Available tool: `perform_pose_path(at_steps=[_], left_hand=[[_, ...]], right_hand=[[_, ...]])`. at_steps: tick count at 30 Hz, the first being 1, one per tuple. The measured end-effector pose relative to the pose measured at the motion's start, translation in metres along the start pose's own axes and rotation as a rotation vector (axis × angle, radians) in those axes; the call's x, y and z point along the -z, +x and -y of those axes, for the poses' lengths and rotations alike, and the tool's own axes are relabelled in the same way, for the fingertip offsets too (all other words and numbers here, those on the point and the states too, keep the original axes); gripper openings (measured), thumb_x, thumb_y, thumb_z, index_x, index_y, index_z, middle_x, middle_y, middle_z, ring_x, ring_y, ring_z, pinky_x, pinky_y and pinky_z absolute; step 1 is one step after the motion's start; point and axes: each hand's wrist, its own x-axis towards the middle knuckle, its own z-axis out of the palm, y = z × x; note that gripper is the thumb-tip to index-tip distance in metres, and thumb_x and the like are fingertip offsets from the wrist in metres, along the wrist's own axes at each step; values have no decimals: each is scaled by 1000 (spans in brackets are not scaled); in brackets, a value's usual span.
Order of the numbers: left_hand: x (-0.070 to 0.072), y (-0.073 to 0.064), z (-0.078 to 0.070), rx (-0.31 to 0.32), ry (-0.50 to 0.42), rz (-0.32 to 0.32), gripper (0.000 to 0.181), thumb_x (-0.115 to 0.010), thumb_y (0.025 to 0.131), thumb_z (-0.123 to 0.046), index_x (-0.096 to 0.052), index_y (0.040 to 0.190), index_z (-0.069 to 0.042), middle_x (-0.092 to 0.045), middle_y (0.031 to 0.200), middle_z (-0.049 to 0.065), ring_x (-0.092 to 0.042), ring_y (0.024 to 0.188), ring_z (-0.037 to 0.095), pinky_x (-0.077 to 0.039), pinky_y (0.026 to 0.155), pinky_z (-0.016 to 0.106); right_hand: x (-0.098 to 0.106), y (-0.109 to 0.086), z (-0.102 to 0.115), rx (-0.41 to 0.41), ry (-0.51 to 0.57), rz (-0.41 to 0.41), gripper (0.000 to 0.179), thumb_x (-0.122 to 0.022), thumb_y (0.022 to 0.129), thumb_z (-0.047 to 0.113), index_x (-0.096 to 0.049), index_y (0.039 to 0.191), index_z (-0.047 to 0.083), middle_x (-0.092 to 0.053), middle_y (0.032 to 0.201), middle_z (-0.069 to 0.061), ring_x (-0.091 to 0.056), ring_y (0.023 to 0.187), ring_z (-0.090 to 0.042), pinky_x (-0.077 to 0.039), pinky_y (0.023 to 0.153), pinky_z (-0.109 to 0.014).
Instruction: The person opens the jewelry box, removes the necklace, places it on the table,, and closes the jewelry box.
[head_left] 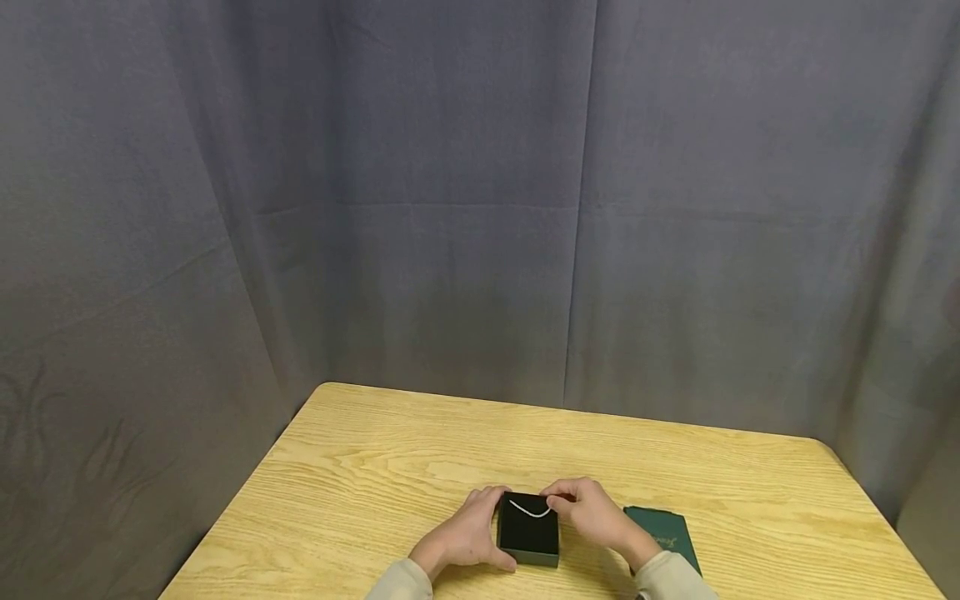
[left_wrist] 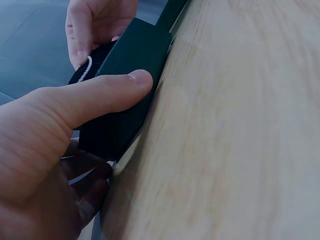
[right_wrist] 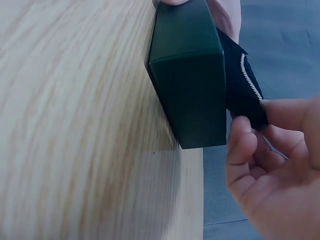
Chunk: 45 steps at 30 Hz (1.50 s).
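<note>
On the table a dark green jewelry box (head_left: 529, 557) stands with its top uncovered. A black padded insert (right_wrist: 239, 87) tilts up out of it, with a thin silver chain (head_left: 528, 510) lying across the insert. My left hand (head_left: 470, 529) grips the box from the left, its thumb on the near wall and its fingers around the far side. At the far right corner, my right hand (head_left: 588, 510) pinches the raised edge of the insert between thumb and fingers, close to the chain's end. The inside of the box under the insert is hidden.
A dark green, flat-looking piece with gold lettering (head_left: 663, 533) lies right of the box, partly covered by the right forearm. The wood-grain table (head_left: 420, 450) reaches back to grey curtains (head_left: 450, 250) hanging behind and on both sides.
</note>
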Motion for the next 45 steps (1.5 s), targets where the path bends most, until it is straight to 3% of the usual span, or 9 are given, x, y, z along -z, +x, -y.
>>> perform_pose_path(at_steps=[12, 14, 18, 23, 25, 30, 34, 40, 45], left_hand=[[-1, 0, -2, 27, 30, -3, 104, -89, 61, -37, -34, 143, -5, -43, 136, 2, -37, 122, 18, -36, 101, 38], [-1, 0, -2, 25, 26, -5, 104, -89, 61, -37, -34, 143, -5, -43, 137, 1, -36, 122, 18, -36, 102, 38], [-1, 0, -2, 17, 17, -17, 105, -89, 60, -35, -33, 144, -6, -44, 135, 0, -37, 119, 16, -35, 102, 37], [-1, -2, -4, 15, 4, -25, 108, -90, 59, -32, -31, 146, -8, -46, 133, -2, -37, 115, 15, -35, 101, 39], [-1, -3, -5, 11, -4, -24, 108, -90, 59, -30, -30, 147, -9, -45, 134, -1, -37, 116, 15, -35, 102, 40], [0, -4, -6, -19, -17, -26, 108, -90, 59, -26, -29, 147, -11, -44, 136, 0, -37, 119, 18, -34, 102, 42], [0, -4, -4, -35, -24, -33, 109, -90, 59, -25, -28, 148, -13, -43, 136, -1, -37, 121, 19, -34, 102, 42], [1, -7, -6, -29, -91, -23, 105, -86, 66, -36, -26, 150, -16, -38, 140, 1, -35, 127, 20, -32, 103, 46], [5, -8, -9, -7, -139, -66, 87, -74, 76, -50, -36, 145, -13, -39, 138, 2, -40, 123, 20, -35, 100, 47]], right_hand=[[1, 1, 1, -5, 27, -55, 19, -57, 95, 13, -71, 104, 4, -53, 69, -1, -41, 57, -8, -36, 52, -23], [1, 1, 0, -2, 29, -57, 20, -57, 95, 13, -70, 105, 3, -54, 69, -4, -40, 55, -7, -37, 51, -23], [3, 1, 0, 7, 23, -72, 22, -57, 95, 15, -70, 107, 2, -64, 86, -7, -45, 61, -5, -40, 55, -23], [6, 1, 4, -29, 53, -76, 23, -56, 95, 14, -68, 108, 0, -56, 71, -4, -37, 51, -7, -35, 47, -22], [6, 1, 5, -28, 53, -82, 22, -57, 95, 14, -68, 108, 0, -56, 70, -4, -42, 53, -11, -36, 48, -23], [9, 0, 8, -9, 45, -90, 23, -57, 95, 15, -68, 107, 0, -64, 90, -4, -53, 70, -22, -45, 58, -29], [11, 1, 12, -14, 54, -76, 25, -56, 96, 16, -66, 111, -2, -61, 86, -5, -53, 71, -26, -44, 57, -30], [13, 1, 16, -9, 38, -82, 25, -55, 96, 15, -66, 111, -2, -58, 80, -4, -53, 72, -27, -47, 59, -33], [14, 0, 19, -15, 36, -91, 25, -53, 97, 14, -66, 112, -2, -59, 83, -4, -53, 73, -26, -48, 61, -37]])
